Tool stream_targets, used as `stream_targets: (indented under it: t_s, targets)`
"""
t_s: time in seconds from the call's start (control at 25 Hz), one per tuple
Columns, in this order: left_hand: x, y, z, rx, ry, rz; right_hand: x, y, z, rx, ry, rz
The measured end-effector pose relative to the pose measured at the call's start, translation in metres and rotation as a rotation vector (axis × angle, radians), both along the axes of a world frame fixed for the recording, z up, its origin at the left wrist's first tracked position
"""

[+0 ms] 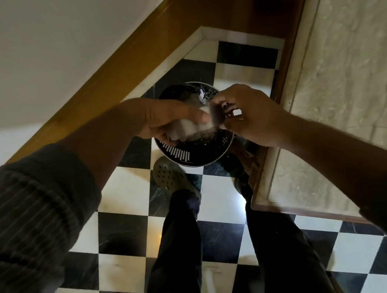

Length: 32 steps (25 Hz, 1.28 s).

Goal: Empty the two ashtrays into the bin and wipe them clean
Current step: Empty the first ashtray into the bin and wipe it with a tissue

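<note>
Two hands meet over a round black bin [184, 155] that stands on the black and white floor [129, 225]. The left hand [168, 119] grips a pale, blurry thing [193, 127], maybe a clear ashtray or a wipe; I cannot tell which. Its thumb lies flat on top. The right hand [244, 115] is curled up, pinching the edge of that pale thing with its fingertips. Something small and shiny shows between those fingers, too tiny to make out. Both hands cover the middle of the bin, so only its rim, holes and some scraps inside show. One green shoe [169, 174] stands just beside the bin. A stone-topped table [339, 99] is on the right.
</note>
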<state>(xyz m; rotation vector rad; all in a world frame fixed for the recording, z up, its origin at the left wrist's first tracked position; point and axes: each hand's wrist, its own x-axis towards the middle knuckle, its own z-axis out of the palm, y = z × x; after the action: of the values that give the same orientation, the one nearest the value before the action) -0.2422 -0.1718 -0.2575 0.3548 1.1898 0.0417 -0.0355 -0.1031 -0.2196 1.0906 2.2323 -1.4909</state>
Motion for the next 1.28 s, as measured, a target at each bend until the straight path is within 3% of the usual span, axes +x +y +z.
stream_targets:
  t_s: [0.2, 0.32, 0.4, 0.56, 0.68, 0.76, 0.84, 0.96, 1.04, 1.16, 1.28]
  targets:
    - [0.023, -0.016, 0.004, 0.496, 0.435, -0.217, 0.018, -0.001, -0.005, 0.113, -0.020, 0.274]
    - [0.034, -0.047, 0.000, 0.790, 0.627, -0.341, 0.031, -0.005, 0.002, 0.206, -0.019, 0.255]
    - [0.038, -0.062, -0.013, 0.894, 0.697, -0.366, 0.030, -0.004, 0.012, 0.405, 0.148, 0.195]
    - [0.043, -0.066, -0.022, 0.973, 0.738, -0.279, 0.015, -0.015, 0.030, 0.783, 0.427, 0.138]
    - [0.051, -0.061, -0.010, 1.003, 0.727, -0.143, 0.019, -0.048, 0.002, 0.680, 0.114, 0.595]
    - [0.055, -0.065, -0.007, 1.018, 0.732, -0.127, 0.019, -0.060, -0.011, 0.519, -0.028, 0.731]
    - [0.051, -0.069, -0.014, 1.021, 0.728, -0.152, 0.013, -0.051, -0.002, 0.544, 0.019, 0.648]
    - [0.041, -0.071, -0.024, 1.037, 0.773, -0.213, 0.007, -0.030, 0.030, 0.712, 0.278, 0.296]
    - [0.043, -0.066, -0.023, 1.070, 0.778, -0.163, 0.012, -0.032, 0.027, 0.764, 0.264, 0.257]
    - [0.048, -0.070, -0.023, 1.063, 0.766, -0.130, 0.016, -0.056, -0.014, 0.571, -0.023, 0.707]
    - [0.047, -0.086, -0.033, 1.102, 0.788, -0.167, 0.018, -0.061, -0.039, 0.559, -0.031, 0.845]
